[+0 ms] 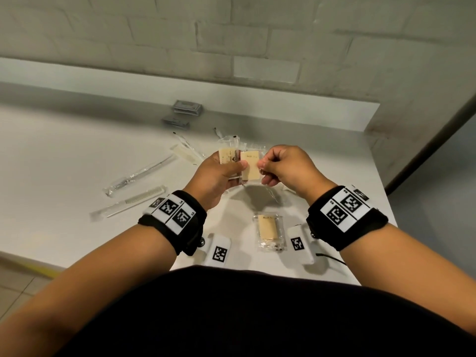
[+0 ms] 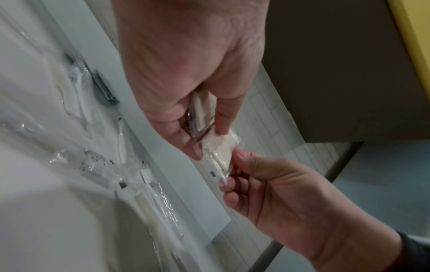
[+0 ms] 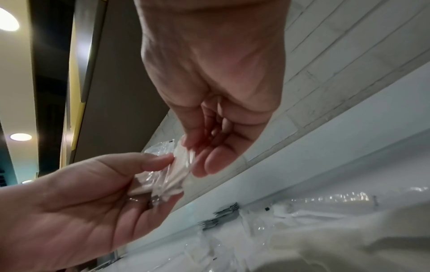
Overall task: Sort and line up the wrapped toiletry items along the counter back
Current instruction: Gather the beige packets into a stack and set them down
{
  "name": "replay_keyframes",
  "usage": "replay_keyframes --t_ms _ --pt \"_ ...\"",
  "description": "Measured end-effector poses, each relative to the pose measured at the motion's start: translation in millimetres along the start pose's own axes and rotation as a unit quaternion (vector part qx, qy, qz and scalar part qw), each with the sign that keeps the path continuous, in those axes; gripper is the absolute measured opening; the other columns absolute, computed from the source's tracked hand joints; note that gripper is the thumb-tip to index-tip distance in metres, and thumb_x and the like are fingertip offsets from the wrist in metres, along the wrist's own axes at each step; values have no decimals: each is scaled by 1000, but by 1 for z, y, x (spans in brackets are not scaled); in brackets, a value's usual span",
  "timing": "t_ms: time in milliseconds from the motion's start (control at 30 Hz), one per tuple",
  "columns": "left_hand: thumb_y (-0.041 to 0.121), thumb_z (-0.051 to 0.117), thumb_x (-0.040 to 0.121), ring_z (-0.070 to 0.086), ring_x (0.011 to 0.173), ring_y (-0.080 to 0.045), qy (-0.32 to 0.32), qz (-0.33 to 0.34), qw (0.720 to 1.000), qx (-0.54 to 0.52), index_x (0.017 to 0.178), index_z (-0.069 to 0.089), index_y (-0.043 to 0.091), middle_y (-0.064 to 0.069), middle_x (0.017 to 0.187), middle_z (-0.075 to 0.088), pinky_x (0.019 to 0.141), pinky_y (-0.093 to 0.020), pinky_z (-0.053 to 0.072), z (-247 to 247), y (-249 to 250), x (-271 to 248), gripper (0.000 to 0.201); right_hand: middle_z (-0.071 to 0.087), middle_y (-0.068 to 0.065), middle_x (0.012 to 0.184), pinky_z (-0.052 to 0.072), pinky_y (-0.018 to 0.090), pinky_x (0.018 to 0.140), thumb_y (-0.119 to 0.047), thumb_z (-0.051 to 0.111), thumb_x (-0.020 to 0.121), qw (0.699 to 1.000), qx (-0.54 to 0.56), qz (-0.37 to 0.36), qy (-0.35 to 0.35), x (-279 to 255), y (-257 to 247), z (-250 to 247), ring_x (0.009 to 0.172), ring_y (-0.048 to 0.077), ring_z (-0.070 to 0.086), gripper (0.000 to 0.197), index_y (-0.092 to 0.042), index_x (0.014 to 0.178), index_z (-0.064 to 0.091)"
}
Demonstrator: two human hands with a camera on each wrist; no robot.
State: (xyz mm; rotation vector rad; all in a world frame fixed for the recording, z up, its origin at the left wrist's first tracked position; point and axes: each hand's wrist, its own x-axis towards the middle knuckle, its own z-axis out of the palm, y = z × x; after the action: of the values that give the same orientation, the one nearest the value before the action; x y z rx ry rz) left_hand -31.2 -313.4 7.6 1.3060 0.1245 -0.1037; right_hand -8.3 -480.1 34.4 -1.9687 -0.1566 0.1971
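Note:
Above the white counter (image 1: 64, 155) my left hand (image 1: 219, 173) holds two clear-wrapped cream soap bars, one (image 1: 228, 155) behind its thumb and a second (image 1: 250, 168) to the right. My right hand (image 1: 280, 167) pinches the wrapper edge of that second bar (image 2: 221, 152) between thumb and forefinger. In the right wrist view the crinkled wrapper (image 3: 172, 174) sits between both hands. A third wrapped soap (image 1: 269, 231) lies flat near the counter's front edge. Wrapped combs (image 1: 144, 198) and a wrapped toothbrush (image 1: 139, 175) lie to the left. Grey sachets (image 1: 186, 108) rest against the back.
A low white upstand (image 1: 283, 106) runs along the counter back beneath a tiled wall. The counter ends at the right near a dark door frame (image 1: 425, 155). Two white tags with black square codes (image 1: 220, 251) (image 1: 298, 243) lie on the front edge.

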Motion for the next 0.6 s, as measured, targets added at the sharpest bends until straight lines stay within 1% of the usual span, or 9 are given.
replay_keyframes --t_ms 33,100,133,200,267,333,367,500,600 --pt "-1 61 88 68 84 -25 3 3 1000 11 115 57 4 -12 99 69 77 -34 55 0 0 0 28 64 5 70 52 29 55 -10 67 87 1000 6 -8 -11 1 -1 0 56 17 62 12 -13 79 59" --pt "-4 62 87 70 76 -19 -5 8 999 32 117 56 0 -11 94 69 68 -28 57 0 -1 -1 31 62 2 74 47 23 52 -16 70 85 999 5 -30 -22 2 -6 -2 57 13 58 9 -16 89 61" --pt "-4 62 86 70 72 -15 -12 10 999 43 116 57 -1 -9 91 69 63 -24 56 0 -2 -2 31 61 2 74 45 19 50 -17 70 85 999 -2 -41 -24 2 -10 -3 57 11 56 11 -13 92 64" --pt "-4 63 86 70 69 -12 -20 6 998 52 112 59 0 -8 88 69 61 -21 55 1 -4 -3 27 61 3 69 44 15 52 -12 70 85 998 -22 -56 -22 3 -19 -4 57 8 52 7 -6 87 68" --pt "3 61 90 70 72 -13 -19 0 999 46 106 61 5 -6 89 69 65 -24 57 1 -4 -3 17 61 0 69 45 20 61 -10 69 84 994 -80 -77 0 9 -23 -5 60 7 53 7 -9 78 68" --pt "14 59 94 71 81 -16 -4 -7 999 36 107 61 9 -4 95 70 77 -30 58 -2 -4 -3 14 60 -3 77 44 24 70 -15 66 86 973 -202 -100 54 15 -22 -10 70 9 55 10 -14 76 67" --pt "18 58 95 70 85 -18 8 -10 999 31 107 61 10 -4 97 71 83 -33 56 -6 -4 -3 15 60 -5 78 44 24 72 -16 65 87 970 -215 -98 63 16 -21 -13 71 9 55 10 -13 77 67" --pt "20 54 97 68 90 -24 33 -18 999 4 104 61 11 -6 97 70 92 -41 51 -18 -3 -2 14 65 -1 77 46 21 67 -13 65 88 987 -143 -78 -14 11 -21 -23 65 3 55 13 0 86 67" --pt "20 52 98 68 90 -26 34 -28 999 -24 111 56 10 -9 99 71 90 -43 52 -20 -4 -2 17 64 -6 75 44 15 66 -13 65 88 983 -152 -74 -68 5 -16 -21 64 -2 55 9 -12 79 67"
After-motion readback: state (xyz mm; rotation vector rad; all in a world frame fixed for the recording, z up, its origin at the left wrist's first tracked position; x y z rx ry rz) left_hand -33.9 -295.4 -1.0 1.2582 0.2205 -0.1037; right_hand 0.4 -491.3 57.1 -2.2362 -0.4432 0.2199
